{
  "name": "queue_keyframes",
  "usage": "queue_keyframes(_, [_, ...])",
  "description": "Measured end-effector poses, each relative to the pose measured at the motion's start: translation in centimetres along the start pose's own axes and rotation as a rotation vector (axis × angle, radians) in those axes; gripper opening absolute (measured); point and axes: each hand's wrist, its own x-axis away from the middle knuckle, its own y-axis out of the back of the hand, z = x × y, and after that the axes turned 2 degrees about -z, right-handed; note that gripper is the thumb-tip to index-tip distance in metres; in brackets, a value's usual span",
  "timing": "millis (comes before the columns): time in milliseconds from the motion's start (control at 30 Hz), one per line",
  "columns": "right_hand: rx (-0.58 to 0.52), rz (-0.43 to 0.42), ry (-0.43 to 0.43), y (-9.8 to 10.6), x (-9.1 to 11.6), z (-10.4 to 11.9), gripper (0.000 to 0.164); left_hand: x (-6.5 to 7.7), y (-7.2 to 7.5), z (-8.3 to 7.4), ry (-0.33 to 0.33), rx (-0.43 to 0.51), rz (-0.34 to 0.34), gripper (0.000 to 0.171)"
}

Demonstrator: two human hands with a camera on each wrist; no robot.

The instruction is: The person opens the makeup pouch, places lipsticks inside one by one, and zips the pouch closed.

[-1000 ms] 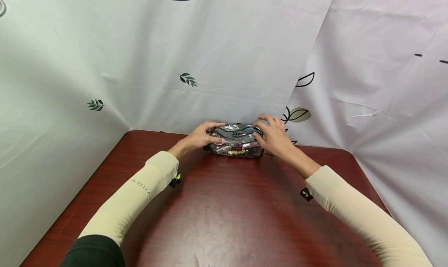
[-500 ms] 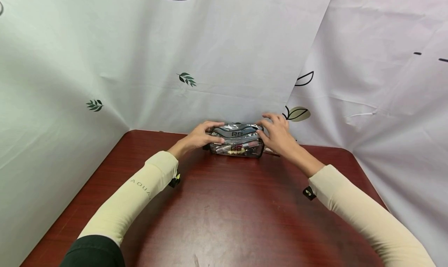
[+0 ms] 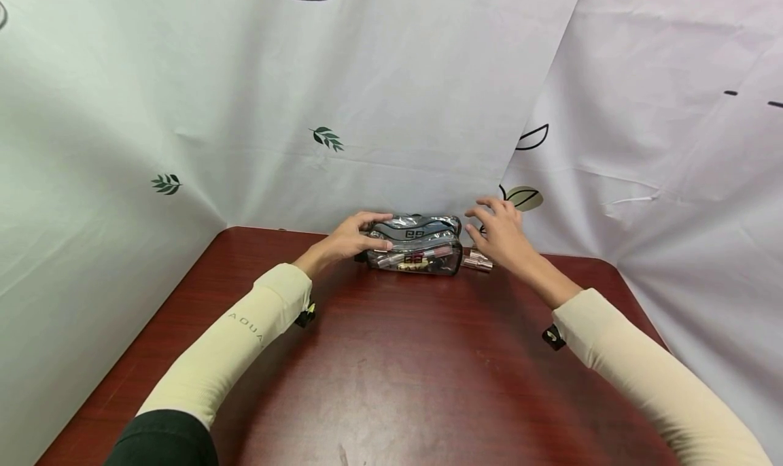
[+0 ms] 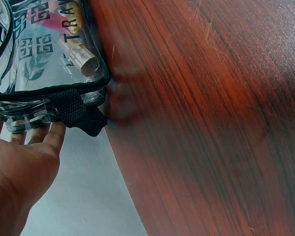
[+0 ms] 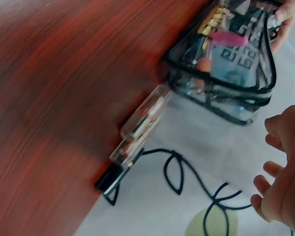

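Note:
A clear zippered cosmetic pouch (image 3: 422, 257) with black trim stands at the back of the table, filled with small cosmetics. My left hand (image 3: 350, 239) grips its left end, thumb at the front and fingers over the top. In the left wrist view, the fingers pass behind the pouch (image 4: 44, 54) beside a black strap tab (image 4: 74, 110). My right hand (image 3: 498, 234) hovers just off the right end, fingers loosely bent and holding nothing. Below it lie slim clear cosmetic tubes (image 3: 477, 261). The right wrist view shows these tubes (image 5: 146, 114) beside the pouch, one with a black end.
The reddish-brown wooden table (image 3: 379, 371) meets a white printed cloth (image 3: 404, 113) directly behind the pouch. More cloth closes off the left side (image 3: 73, 214) and right side (image 3: 703, 201).
My right hand has let go of the pouch's right end and moved right, uncovering the tubes on the table there. The left hand and the pouch have stayed in place.

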Motion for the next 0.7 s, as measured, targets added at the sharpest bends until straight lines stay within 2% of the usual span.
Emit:
queue_keyframes(267, [0.010,0.057,-0.094,-0.1,0.7,-2.4,0.029,0.0,0.0,0.0,-0.004,-0.008,-0.001,0.073])
queue_keyframes(700, [0.052,0.146,-0.140,-0.2,1.7,-4.1,0.033,-0.2,-0.1,0.3,-0.015,0.012,-0.005,0.071])
